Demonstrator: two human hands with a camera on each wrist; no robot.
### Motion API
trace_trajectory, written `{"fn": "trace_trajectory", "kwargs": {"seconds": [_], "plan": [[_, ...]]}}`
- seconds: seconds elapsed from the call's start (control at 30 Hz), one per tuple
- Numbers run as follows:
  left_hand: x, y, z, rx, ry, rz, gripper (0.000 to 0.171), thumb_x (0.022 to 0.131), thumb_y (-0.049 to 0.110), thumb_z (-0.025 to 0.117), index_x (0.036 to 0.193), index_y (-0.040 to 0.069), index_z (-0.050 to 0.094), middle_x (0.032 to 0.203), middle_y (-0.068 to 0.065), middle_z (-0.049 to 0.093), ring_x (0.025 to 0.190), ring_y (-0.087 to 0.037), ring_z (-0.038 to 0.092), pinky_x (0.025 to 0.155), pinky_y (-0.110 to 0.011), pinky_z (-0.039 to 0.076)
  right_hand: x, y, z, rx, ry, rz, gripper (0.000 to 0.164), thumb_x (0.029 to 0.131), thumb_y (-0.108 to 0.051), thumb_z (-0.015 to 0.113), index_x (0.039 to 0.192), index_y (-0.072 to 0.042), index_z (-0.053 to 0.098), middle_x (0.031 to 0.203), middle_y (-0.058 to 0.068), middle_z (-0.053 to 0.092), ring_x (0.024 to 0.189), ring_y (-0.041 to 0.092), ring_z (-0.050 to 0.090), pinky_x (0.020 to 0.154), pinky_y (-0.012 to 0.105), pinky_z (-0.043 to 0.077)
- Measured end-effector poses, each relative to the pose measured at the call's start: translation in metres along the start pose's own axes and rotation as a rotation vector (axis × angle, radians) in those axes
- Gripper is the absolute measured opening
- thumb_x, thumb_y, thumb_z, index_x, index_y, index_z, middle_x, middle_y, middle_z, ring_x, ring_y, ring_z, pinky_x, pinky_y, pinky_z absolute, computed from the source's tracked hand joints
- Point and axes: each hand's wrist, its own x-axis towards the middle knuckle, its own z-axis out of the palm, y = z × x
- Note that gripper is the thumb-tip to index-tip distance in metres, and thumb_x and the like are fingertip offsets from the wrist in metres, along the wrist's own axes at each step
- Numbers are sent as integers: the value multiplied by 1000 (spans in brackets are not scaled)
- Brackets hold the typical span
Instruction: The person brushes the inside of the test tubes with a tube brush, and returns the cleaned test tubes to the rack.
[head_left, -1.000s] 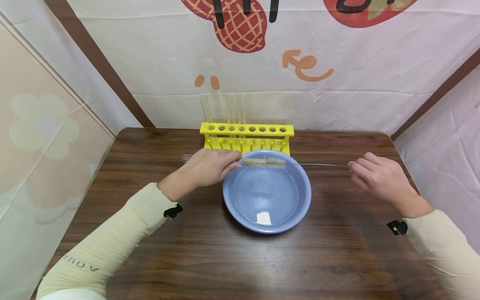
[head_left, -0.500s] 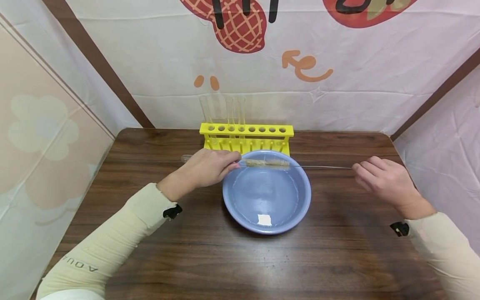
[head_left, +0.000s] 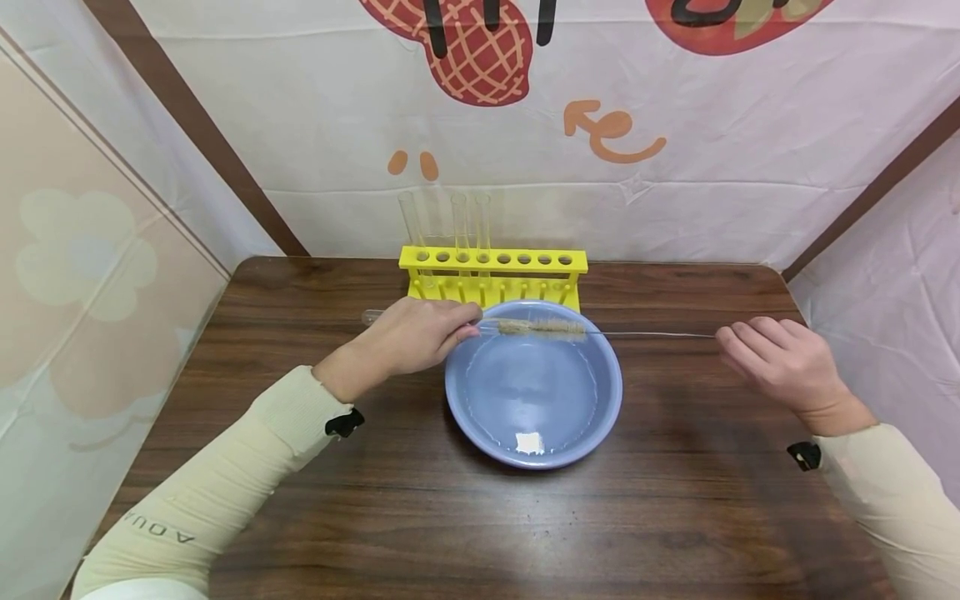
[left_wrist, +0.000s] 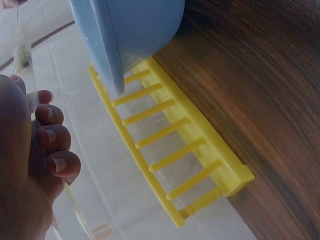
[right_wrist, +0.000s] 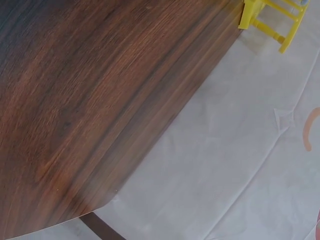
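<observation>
My left hand (head_left: 420, 335) grips a clear glass test tube (head_left: 371, 317) that lies level over the far side of a blue basin (head_left: 459, 392). The tube's rounded end sticks out left of the hand; its middle is hidden in the fingers. A test tube brush (head_left: 561, 330) has part of its pale bristles inside the tube and the rest splayed outside its mouth. Out to the right, my right hand (head_left: 783, 362) pinches the brush's thin wire handle (head_left: 660, 334). The left wrist view shows the left fingers (left_wrist: 52, 135) curled round the tube. No hand appears in the right wrist view.
Behind the basin, a yellow test tube rack (head_left: 492, 260) holds 3 clear test tubes (head_left: 483, 221), the leftmost leaning. Water lies in the basin. The dark wooden table (head_left: 450, 533) ends at a printed cloth backdrop (head_left: 322, 125).
My right hand has moved right, drawing the brush's bristles a little further out of the tube. The left hand and the basin have hardly moved.
</observation>
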Motion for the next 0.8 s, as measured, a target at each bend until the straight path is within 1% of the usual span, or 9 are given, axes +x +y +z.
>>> {"fn": "trace_trajectory", "kwargs": {"seconds": [0.13,0.4,0.67,0.8], "plan": [[0,0,1,4,4,6,14,105,30,57,102,17,59,76,7,57,61,-11,49,50,-26,39,-1,0,-1,-11,23,-9,27,103,-11,55,81,2,66,67,12,62,53,30,51,41,43,35],[0,-1,3,3,16,12,14,105,30,58,102,16,59,76,7,57,61,-10,49,50,-26,39,1,0,-3,-32,43,-12,28,104,-11,56,81,1,66,68,13,63,53,30,51,42,44,36],[1,-2,2,8,7,18,17,105,32,57,102,16,58,74,6,55,62,-11,49,50,-26,38,-7,1,-5,-44,62,-15,26,104,-10,58,82,0,67,69,14,65,53,30,54,42,45,38],[3,-2,2,11,5,20,17,105,33,56,102,16,58,74,6,54,63,-12,49,52,-26,39,-10,1,-6,-39,52,-8,23,104,-7,57,85,1,68,71,15,67,54,31,55,44,46,40]]}}
